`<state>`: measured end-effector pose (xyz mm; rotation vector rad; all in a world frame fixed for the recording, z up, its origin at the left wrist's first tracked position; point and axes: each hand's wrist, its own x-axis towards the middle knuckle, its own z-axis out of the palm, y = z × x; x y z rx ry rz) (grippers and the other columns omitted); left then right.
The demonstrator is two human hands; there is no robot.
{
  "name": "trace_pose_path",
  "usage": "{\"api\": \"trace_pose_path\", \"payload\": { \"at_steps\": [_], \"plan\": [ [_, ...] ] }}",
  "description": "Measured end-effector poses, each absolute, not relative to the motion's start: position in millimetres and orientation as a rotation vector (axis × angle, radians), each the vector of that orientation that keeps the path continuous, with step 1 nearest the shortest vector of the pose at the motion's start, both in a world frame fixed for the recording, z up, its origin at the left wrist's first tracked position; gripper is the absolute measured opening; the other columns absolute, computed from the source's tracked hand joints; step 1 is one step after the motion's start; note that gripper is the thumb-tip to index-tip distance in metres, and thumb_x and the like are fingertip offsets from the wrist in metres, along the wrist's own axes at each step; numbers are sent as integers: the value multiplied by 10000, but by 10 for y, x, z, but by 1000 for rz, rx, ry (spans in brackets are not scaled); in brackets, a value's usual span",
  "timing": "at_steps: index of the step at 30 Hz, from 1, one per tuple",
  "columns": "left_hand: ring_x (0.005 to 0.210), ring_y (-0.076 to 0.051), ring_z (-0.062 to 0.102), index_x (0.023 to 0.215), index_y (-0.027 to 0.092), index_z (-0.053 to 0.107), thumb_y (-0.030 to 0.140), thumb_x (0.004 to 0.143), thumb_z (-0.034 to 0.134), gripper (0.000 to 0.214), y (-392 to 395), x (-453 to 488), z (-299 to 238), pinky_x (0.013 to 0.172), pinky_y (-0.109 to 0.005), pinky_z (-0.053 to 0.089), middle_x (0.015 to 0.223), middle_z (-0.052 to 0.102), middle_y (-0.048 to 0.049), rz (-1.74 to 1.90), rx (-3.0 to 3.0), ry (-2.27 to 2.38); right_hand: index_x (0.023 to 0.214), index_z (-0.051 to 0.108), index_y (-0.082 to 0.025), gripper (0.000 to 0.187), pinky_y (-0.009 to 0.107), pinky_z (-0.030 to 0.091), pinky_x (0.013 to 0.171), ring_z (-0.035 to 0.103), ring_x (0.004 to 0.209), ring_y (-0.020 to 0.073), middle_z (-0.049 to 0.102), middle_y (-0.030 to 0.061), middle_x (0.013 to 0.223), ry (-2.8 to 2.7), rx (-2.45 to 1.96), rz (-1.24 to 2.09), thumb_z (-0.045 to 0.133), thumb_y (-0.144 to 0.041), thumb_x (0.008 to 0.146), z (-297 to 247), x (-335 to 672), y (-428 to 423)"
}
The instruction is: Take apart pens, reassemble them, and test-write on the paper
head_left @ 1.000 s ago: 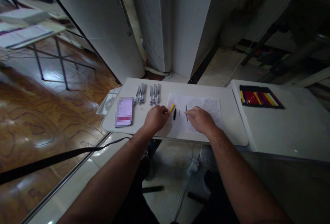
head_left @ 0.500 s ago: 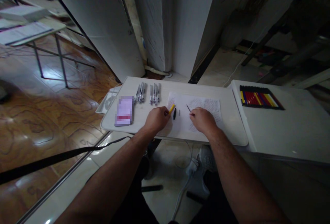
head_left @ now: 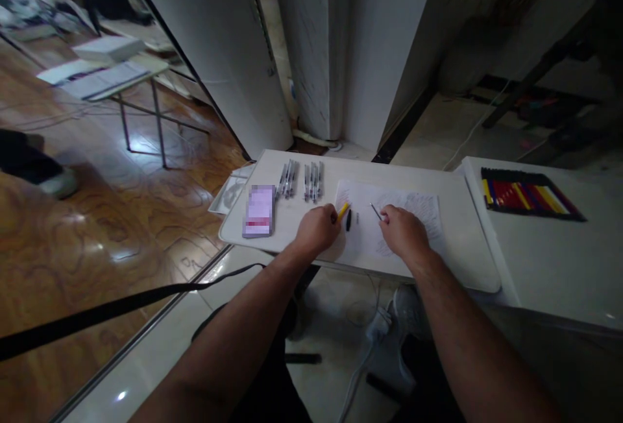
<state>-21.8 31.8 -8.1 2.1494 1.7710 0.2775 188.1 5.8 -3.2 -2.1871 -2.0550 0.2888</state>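
My left hand (head_left: 317, 231) is closed on a yellow pen barrel (head_left: 343, 209), its end poking out past the fingers. In my right hand (head_left: 405, 233), thumb and fingers pinch a thin, dark pen refill (head_left: 375, 211) that points up and to the left. Both hands are over sheets of paper (head_left: 361, 249) covered in handwriting. Between them lie a black pen part (head_left: 349, 220), perhaps a cap or grip, and a tiny grey piece (head_left: 357, 218), too small to make out. Two groups of clear pens (head_left: 288, 180) rest further back on the white table (head_left: 311, 157).
A phone (head_left: 259, 211) with a blurred screen lies at the table's left. On the white surface to the right sits a black tray of coloured pens (head_left: 530, 194). A power strip (head_left: 378, 326) and cable are on the floor. Someone's shoe (head_left: 58, 183) shows at far left.
The view has swung left, so the table and hands appear further right, and a person's leg has come into view. Both hands keep their hold on the barrel and the refill.
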Motion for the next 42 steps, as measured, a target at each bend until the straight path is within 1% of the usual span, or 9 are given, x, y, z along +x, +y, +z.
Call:
{"api": "trace_pose_path", "payload": {
  "at_steps": [5, 12, 16, 23, 26, 29, 32, 35, 42],
  "plan": [
    [751, -197, 637, 904, 211, 654, 264, 820, 573, 129, 326, -227, -84, 648, -281, 424, 860, 714, -64, 314, 2086, 1789, 1089, 655, -197, 269, 295, 439, 692, 670, 874, 227, 719, 88, 951, -2020, -2230, 293, 530, -197, 851, -24, 1868, 54],
    [730, -186, 629, 895, 200, 634, 290, 840, 581, 118, 333, -217, -61, 643, -276, 423, 837, 708, -63, 432, 2016, 1791, 1107, 654, -190, 295, 300, 441, 706, 675, 887, 230, 729, 101, 968, -2012, -2244, 284, 509, -179, 850, -25, 1862, 57],
    [739, -187, 631, 889, 197, 628, 263, 829, 588, 98, 338, -208, -58, 649, -275, 426, 845, 708, -62, 472, 1992, 1783, 1097, 657, -187, 300, 298, 439, 691, 679, 869, 233, 733, 101, 945, -2025, -2249, 275, 497, -162, 845, -23, 1857, 60],
    [744, -187, 637, 1076, 197, 617, 209, 829, 563, 253, 340, -208, -58, 684, -285, 448, 856, 715, -47, 584, 1981, 1722, 1075, 648, -176, 281, 311, 448, 702, 676, 868, 246, 723, 117, 955, -2043, -2269, 324, 482, -156, 849, -55, 1841, 79],
    [776, -191, 628, 959, 189, 639, 187, 826, 542, 166, 342, -208, -54, 695, -289, 444, 878, 703, -62, 602, 2053, 1716, 1111, 626, -148, 303, 313, 453, 741, 669, 909, 246, 715, 132, 993, -2056, -2247, 354, 476, -135, 848, -84, 1849, 84],
    [768, -186, 614, 866, 188, 618, 182, 818, 543, 90, 343, -212, -53, 669, -285, 432, 870, 687, -62, 609, 2078, 1717, 1142, 610, -119, 323, 313, 449, 775, 661, 933, 242, 704, 149, 1022, -2048, -2233, 370, 458, -126, 857, -107, 1858, 89],
    [758, -177, 604, 858, 192, 594, 185, 813, 555, 60, 341, -217, -56, 661, -281, 425, 869, 678, -55, 633, 2067, 1718, 1104, 628, -116, 306, 305, 440, 796, 652, 949, 237, 698, 152, 1028, -2040, -2199, 355, 447, -125, 857, -108, 1858, 94],
    [758, -171, 599, 852, 195, 579, 185, 807, 566, 48, 337, -222, -52, 662, -277, 421, 872, 675, -51, 667, 2055, 1716, 1008, 649, -134, 256, 297, 432, 791, 642, 938, 229, 698, 136, 988, -2033, -2159, 351, 449, -133, 849, -89, 1850, 98],
    [740, -170, 601, 860, 203, 571, 188, 818, 552, 49, 323, -227, -23, 647, -276, 409, 845, 678, -38, 670, 2048, 1715, 904, 621, -169, 162, 274, 418, 719, 627, 820, 199, 693, 84, 879, -1902, -2086, 337, 475, -178, 834, -27, 1839, 93]
  ]
}}
